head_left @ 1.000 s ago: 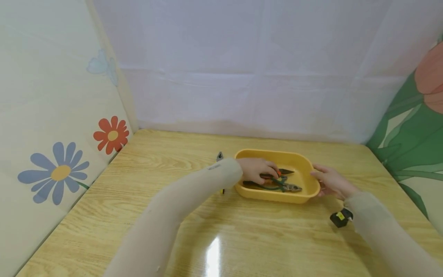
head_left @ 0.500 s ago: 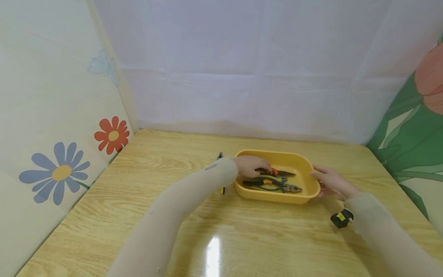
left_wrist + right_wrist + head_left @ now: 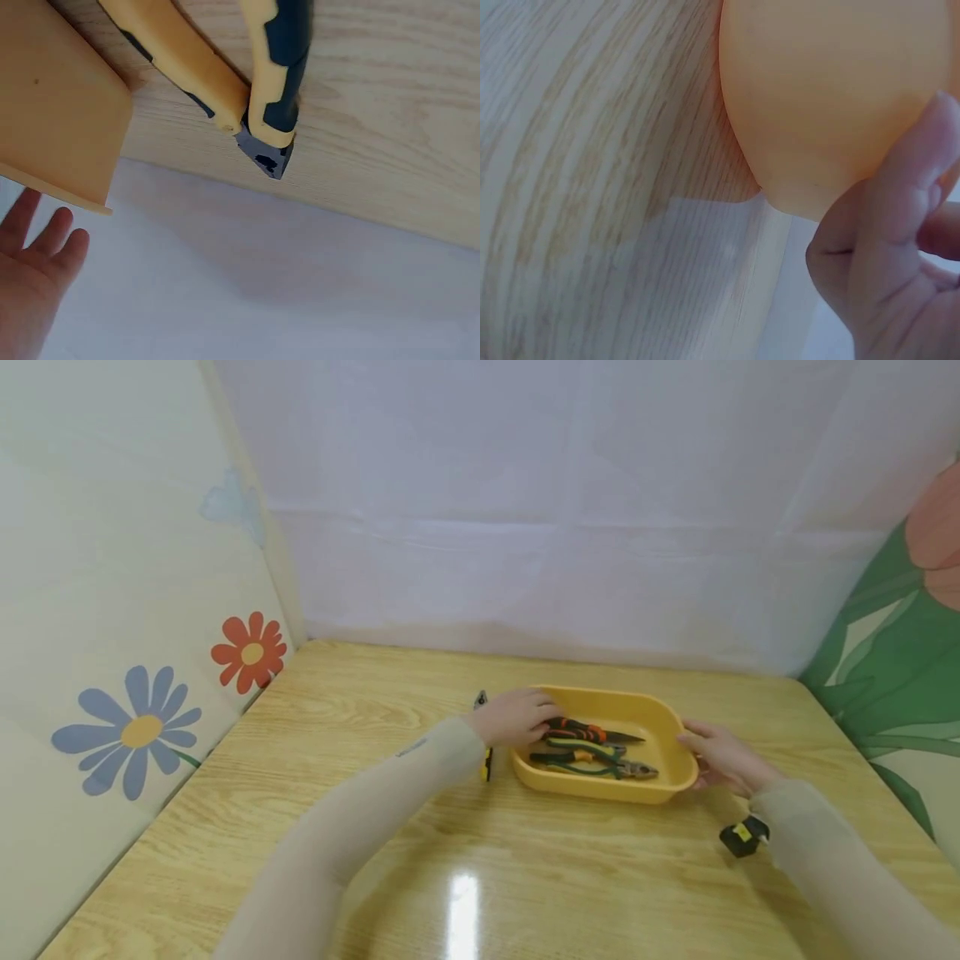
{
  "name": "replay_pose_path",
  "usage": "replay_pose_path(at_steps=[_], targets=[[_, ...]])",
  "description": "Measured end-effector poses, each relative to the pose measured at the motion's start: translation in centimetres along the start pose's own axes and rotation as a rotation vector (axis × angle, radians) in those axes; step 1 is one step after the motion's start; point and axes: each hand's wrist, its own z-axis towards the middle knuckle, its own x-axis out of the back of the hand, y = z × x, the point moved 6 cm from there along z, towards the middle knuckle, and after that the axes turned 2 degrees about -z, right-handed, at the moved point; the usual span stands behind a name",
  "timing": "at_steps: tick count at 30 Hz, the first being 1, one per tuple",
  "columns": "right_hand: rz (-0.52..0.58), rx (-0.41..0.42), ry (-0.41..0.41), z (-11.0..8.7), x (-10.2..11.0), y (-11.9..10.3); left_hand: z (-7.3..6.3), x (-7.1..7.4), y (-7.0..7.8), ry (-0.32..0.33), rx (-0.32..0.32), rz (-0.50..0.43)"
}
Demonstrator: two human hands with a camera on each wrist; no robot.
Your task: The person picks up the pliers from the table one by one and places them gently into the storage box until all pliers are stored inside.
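A yellow plastic basin [image 3: 592,789] stands on the table, with tools inside. Among them are green-and-yellow pliers [image 3: 637,769] and a black-and-orange-handled tool [image 3: 585,732] with a dark pointed tip. My left hand [image 3: 512,717] is over the basin's left rim, its fingers loosely bent above the orange handles and holding nothing. In the left wrist view these fingers [image 3: 54,236] spread beside the rim. My right hand [image 3: 723,758] holds the basin's right end, thumb and fingers at the wall [image 3: 817,112]. Yellow-and-black pliers [image 3: 262,97] lie left of the basin, partly under my left wrist.
A black tape measure [image 3: 742,836] with a yellow label sits by my right sleeve. The wood-grain table [image 3: 360,693] meets a white cloth backdrop [image 3: 450,568] at the back. Flower-printed panels flank both sides.
My left hand has drawn back leftward from among the tools to the basin's left rim, uncovering the orange handles. The right hand stays on the basin.
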Motion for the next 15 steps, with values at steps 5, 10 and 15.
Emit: replay_pose_path(at_steps=[5,10,15], targets=[[0.011,0.012,-0.01,-0.1,-0.1,-0.1,-2.1,0.4,0.0,0.121,0.004,-0.02],[0.017,0.019,-0.017,-0.2,-0.2,0.0,-3.8,0.4,-0.4,0.226,0.021,-0.063],[0.01,0.023,-0.011,-0.1,-0.2,0.0,-5.3,0.8,-0.8,0.295,0.071,-0.089]])
